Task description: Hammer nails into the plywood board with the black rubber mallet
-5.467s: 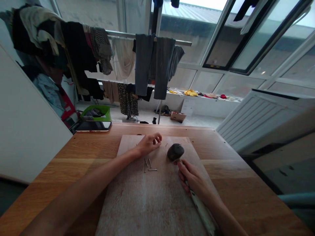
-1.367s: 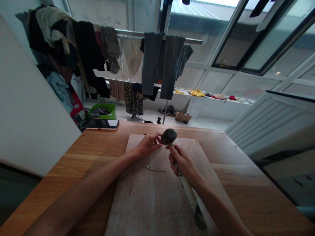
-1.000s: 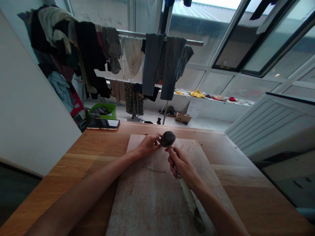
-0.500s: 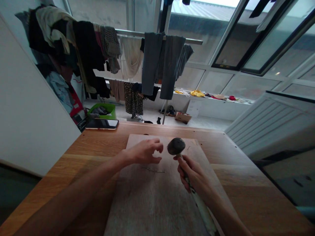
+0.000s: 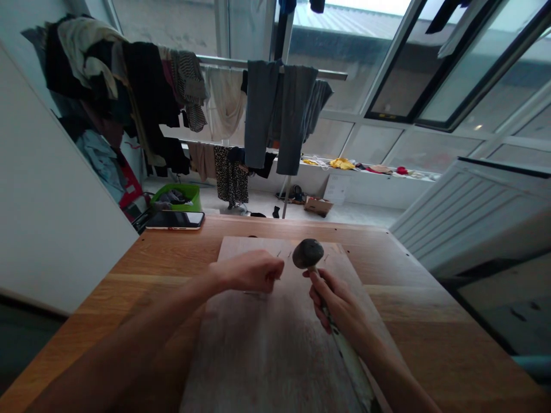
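Metal nails (image 5: 326,258), at least 3, stand near the far edge of the wooden board (image 5: 258,355), judged already set, while loose nails (image 5: 253,293), partly hidden by the left hand (image 5: 249,271), lie unset. That hand is closed, seemingly on 1 nail; the right hand (image 5: 336,301) grips the dark-headed mallet (image 5: 307,253) over the board, itself flat on the table (image 5: 413,321).

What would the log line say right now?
left hand: closed, seemingly on a nail | right hand: gripping mallet | standing nails: board's far end
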Action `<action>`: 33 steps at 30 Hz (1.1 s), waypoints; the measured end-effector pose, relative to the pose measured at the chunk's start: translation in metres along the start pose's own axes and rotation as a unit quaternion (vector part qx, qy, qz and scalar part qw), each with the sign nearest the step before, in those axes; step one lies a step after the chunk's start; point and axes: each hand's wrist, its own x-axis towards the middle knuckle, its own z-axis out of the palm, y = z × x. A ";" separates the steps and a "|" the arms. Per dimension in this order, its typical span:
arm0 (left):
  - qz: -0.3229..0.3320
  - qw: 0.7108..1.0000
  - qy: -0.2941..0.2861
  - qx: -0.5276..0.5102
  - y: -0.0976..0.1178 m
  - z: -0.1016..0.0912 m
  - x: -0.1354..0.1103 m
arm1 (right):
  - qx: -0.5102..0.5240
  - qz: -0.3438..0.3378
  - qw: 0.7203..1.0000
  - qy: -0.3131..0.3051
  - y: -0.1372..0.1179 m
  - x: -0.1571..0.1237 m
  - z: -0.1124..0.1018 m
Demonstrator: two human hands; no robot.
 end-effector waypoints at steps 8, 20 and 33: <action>-0.117 0.952 0.239 -0.152 -0.060 0.009 0.000 | 0.016 -0.005 1.000 -0.013 -0.001 0.011 0.010; -0.084 0.967 0.216 -0.108 -0.062 0.016 0.003 | 0.022 -0.023 0.998 -0.046 -0.007 0.027 0.026; -0.073 0.966 0.218 -0.114 -0.058 0.018 0.002 | 0.019 -0.033 0.999 -0.036 -0.006 0.035 0.032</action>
